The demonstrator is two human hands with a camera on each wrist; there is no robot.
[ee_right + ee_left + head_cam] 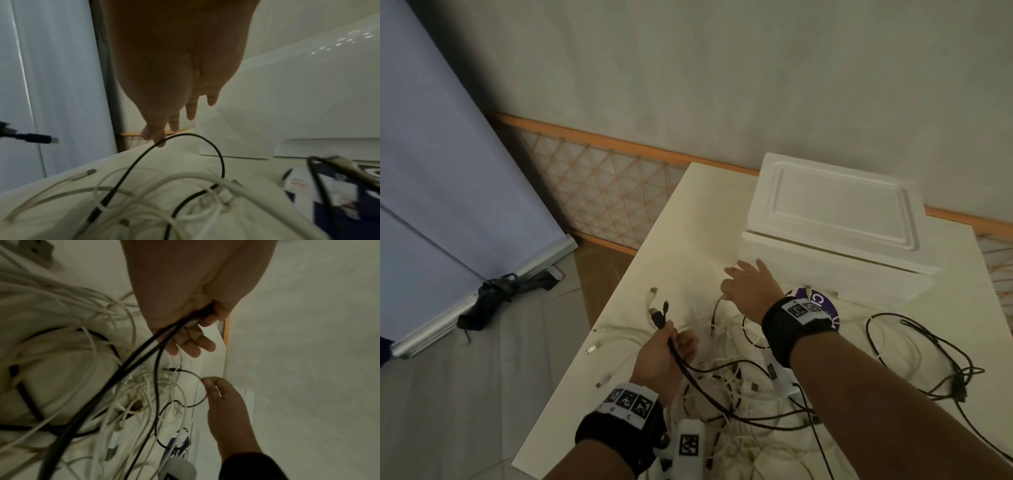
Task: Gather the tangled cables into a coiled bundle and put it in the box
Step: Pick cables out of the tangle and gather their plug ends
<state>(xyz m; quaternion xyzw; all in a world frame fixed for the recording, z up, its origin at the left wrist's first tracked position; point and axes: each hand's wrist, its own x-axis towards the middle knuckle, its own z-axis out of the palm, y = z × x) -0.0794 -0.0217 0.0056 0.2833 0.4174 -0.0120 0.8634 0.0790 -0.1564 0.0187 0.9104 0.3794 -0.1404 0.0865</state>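
White and black cables point(726, 380) are lying tangled on the white table point(688, 219) in front of the closed white box point(835, 226), while the left hand point(661, 356) is gripping several black leads and the right hand point(748, 287) is pinching a thin black cable point(197, 138) near the box.

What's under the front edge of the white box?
A purple disc pokes out from under the white foam box, with a white cable end lying on it. How far it runs beneath is hidden, and so is the inside: the lid is on.
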